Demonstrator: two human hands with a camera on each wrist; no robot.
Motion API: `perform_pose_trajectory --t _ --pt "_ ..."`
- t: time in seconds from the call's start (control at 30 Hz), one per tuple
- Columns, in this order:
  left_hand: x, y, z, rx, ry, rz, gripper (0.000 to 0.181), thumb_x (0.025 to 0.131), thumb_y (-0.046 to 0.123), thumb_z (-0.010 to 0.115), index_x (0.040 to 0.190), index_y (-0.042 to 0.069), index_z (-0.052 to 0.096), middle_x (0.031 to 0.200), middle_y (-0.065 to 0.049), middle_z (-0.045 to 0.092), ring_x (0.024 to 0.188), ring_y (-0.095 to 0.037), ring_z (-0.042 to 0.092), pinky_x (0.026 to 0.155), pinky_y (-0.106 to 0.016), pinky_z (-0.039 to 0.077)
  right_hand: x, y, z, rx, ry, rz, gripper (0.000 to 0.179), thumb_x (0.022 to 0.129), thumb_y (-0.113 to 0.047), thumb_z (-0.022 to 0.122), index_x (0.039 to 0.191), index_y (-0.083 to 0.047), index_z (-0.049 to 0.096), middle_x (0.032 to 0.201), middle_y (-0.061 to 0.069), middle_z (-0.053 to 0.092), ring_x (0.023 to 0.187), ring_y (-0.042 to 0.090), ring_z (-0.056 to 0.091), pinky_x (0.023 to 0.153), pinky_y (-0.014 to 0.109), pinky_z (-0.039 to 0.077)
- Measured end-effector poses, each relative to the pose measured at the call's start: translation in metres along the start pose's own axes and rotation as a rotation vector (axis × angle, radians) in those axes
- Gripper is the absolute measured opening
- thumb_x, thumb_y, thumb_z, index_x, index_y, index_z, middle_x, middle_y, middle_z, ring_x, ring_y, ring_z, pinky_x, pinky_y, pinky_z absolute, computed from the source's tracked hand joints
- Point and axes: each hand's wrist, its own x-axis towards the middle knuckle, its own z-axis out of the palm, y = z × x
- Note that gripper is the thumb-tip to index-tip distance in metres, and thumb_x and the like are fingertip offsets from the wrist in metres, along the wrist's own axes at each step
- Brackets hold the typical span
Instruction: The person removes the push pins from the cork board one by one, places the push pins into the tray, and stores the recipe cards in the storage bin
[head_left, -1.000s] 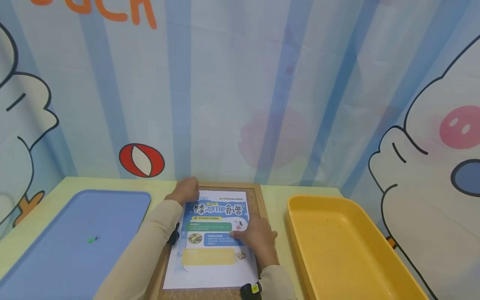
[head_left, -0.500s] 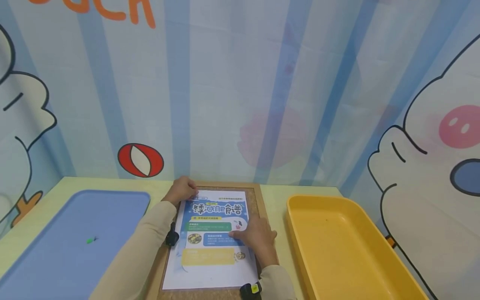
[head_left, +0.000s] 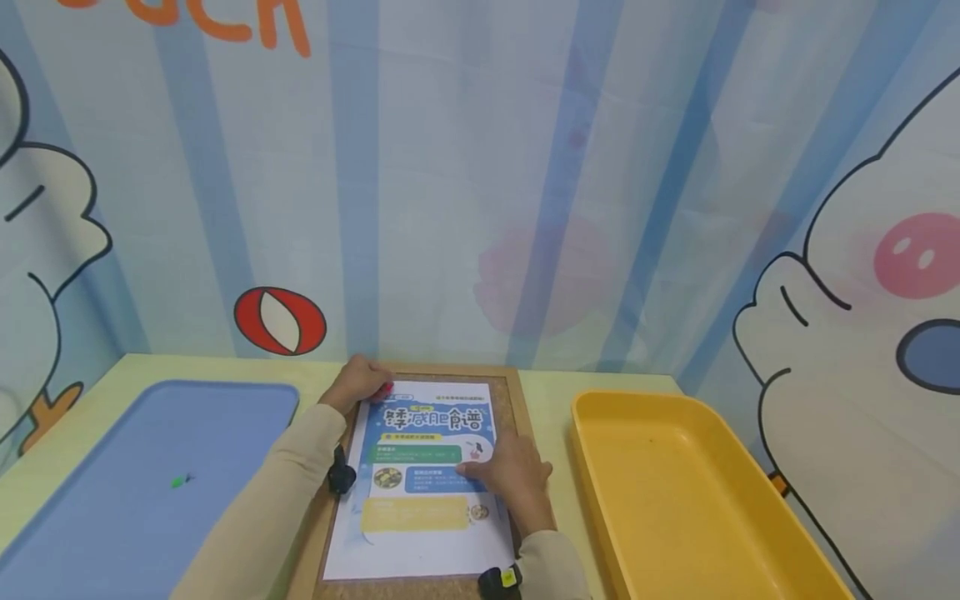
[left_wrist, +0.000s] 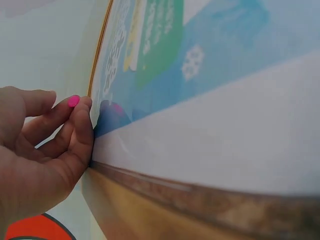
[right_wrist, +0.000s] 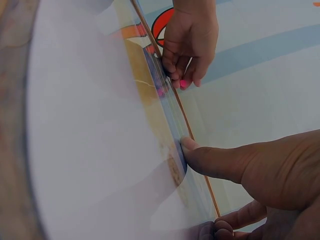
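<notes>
A white sheet printed in blue, green and yellow [head_left: 423, 554] lies on a cork board [head_left: 435, 589] with a wooden frame. My left hand [head_left: 354, 385] is at the sheet's upper left corner. Its curled fingertips pinch a small pink-red pushpin [left_wrist: 74, 101], whose colour mirrors faintly in the sheet's glossy surface. The pin's point is hidden, so I cannot tell whether it touches the board. On the sheet's right side rests my right hand [head_left: 513, 473], thumb stretched left across the print. In the right wrist view, its thumb [right_wrist: 220, 161] presses on the sheet, with other fingertips lower down.
Left of the board stands a blue tray [head_left: 112, 533] holding a small green pushpin [head_left: 178, 482]. A deep yellow tray [head_left: 675, 500] is on the right. Behind the pale yellow table [head_left: 555, 387] hangs a striped cartoon curtain [head_left: 450, 208].
My left hand has shifted slightly left and downward at the corner, its knuckles lowering, and the red pin now shows at its fingertips. The right hand stays on the sheet.
</notes>
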Motion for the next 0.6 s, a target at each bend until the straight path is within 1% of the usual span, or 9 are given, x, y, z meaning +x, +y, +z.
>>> perform_pose_trajectory --t 0.13,0.2,0.3,0.43,0.6 --pt "0.0 -0.003 0.001 -0.045 -0.02 -0.002 0.026 0.1 0.017 0.052 0.089 -0.001 0.067 0.07 -0.003 0.06 0.064 -0.015 0.057 0.059 -0.024 0.046 -0.001 0.001 0.0 -0.007 -0.002 -0.004 0.072 0.065 -0.034 0.093 0.124 -0.006 0.063 0.097 0.011 0.067 0.091 0.027 0.059 0.093 0.059 0.038" --pt "-0.002 -0.005 0.001 -0.058 -0.034 0.001 0.03 0.102 0.021 0.049 0.093 -0.002 0.067 0.073 -0.004 0.062 0.065 -0.015 0.057 0.057 -0.022 0.047 -0.002 0.001 -0.001 -0.008 -0.006 -0.005 0.074 0.065 -0.035 0.093 0.126 -0.006 0.062 0.097 0.011 0.067 0.091 0.027 0.059 0.092 0.059 0.038" --pt "-0.007 -0.008 0.001 -0.094 -0.053 -0.012 0.036 0.105 0.027 0.044 0.098 -0.002 0.066 0.078 -0.006 0.063 0.067 -0.015 0.059 0.056 -0.021 0.048 -0.002 0.001 -0.001 -0.007 -0.008 -0.009 0.08 0.066 -0.035 0.093 0.133 -0.007 0.059 0.099 0.012 0.067 0.093 0.028 0.059 0.093 0.059 0.037" --pt "-0.015 -0.01 -0.001 -0.148 -0.061 -0.024 0.042 0.106 0.03 0.039 0.104 -0.003 0.063 0.085 -0.009 0.066 0.067 -0.016 0.062 0.058 -0.022 0.052 -0.002 0.0 -0.002 -0.005 -0.003 -0.017 0.088 0.066 -0.034 0.093 0.141 -0.01 0.053 0.102 0.013 0.067 0.095 0.029 0.059 0.094 0.059 0.036" --pt "-0.032 -0.01 -0.005 -0.168 -0.054 -0.043 0.048 0.107 0.036 0.034 0.11 -0.002 0.063 0.092 -0.01 0.068 0.067 -0.014 0.063 0.06 -0.022 0.053 -0.002 -0.001 -0.003 0.0 0.001 -0.018 0.089 0.066 -0.033 0.093 0.142 -0.01 0.053 0.103 0.014 0.069 0.095 0.029 0.06 0.094 0.06 0.036"
